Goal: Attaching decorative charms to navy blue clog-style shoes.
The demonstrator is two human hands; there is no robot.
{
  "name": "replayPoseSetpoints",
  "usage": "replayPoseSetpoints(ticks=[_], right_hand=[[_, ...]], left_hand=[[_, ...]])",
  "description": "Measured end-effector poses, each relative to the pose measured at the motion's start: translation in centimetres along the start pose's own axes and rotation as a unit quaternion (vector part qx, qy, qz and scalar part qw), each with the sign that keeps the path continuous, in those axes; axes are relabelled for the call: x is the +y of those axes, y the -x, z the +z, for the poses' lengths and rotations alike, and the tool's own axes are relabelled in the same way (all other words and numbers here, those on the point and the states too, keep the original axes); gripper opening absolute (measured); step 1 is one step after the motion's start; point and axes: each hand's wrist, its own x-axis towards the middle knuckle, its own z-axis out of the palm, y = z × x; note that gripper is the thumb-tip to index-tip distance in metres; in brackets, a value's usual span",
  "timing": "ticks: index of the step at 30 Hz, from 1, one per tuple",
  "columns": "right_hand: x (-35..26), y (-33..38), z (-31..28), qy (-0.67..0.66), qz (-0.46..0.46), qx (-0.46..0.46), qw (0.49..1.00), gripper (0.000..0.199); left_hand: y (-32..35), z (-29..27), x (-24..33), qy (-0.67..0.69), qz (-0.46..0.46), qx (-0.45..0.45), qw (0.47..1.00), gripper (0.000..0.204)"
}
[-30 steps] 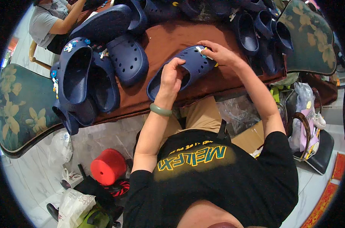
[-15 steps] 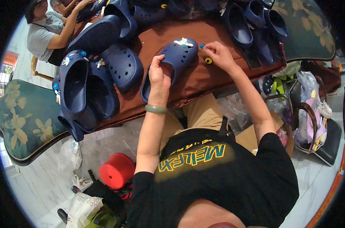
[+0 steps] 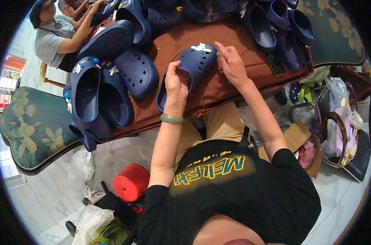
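Note:
A navy-blue foam clog (image 3: 198, 61) with holes in its upper lies toe-outward on the brown cloth, and a white figure-shaped charm (image 3: 201, 48) sits near its toe. My left hand (image 3: 175, 87), with a green bangle on the wrist, grips the clog by its heel side, thumb on top. Just right of the toe is my right hand (image 3: 233, 64), fingers drawn together and pointing toward the clog. What its fingertips hold, if anything, is too small to make out. No loose charm shows beside it; the hand covers that patch of cloth.
Several navy clogs (image 3: 85, 92) are heaped at the left, some with charms; more clogs (image 3: 259, 28) lie at the far right. The brown cloth (image 3: 251, 49) covers the table. A person (image 3: 58, 38) works at the far left. A red stool (image 3: 130, 181) and bags are below.
My right hand has shifted left toward the clog's toe, its fingers now stretched nearer. The small blue and yellow charms beside it no longer show. My left hand keeps its grip.

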Motion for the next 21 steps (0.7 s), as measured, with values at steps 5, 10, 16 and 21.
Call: replayPoseSetpoints(ticks=[5, 10, 16, 21], right_hand=[[-0.6, 0.6, 2.1, 0.001, 0.059, 0.011, 0.998, 0.018], [-1.5, 0.7, 2.8, -0.027, 0.083, 0.049, 0.995, 0.015], [2.0, 2.5, 1.5, -0.358, 0.293, 0.011, 0.887, 0.025], [1.1, 3.9, -1.0, -0.442, 0.344, -0.017, 0.828, 0.025]], left_hand=[[0.1, 0.0, -0.2, -0.021, 0.009, 0.010, 1.000, 0.023], [0.0, -0.4, 0.0, -0.022, 0.007, 0.009, 1.000, 0.026], [-0.1, -0.4, -0.4, -0.025, 0.016, 0.030, 0.999, 0.031], [0.0, -0.1, -0.2, -0.041, -0.004, 0.012, 0.999, 0.031]])
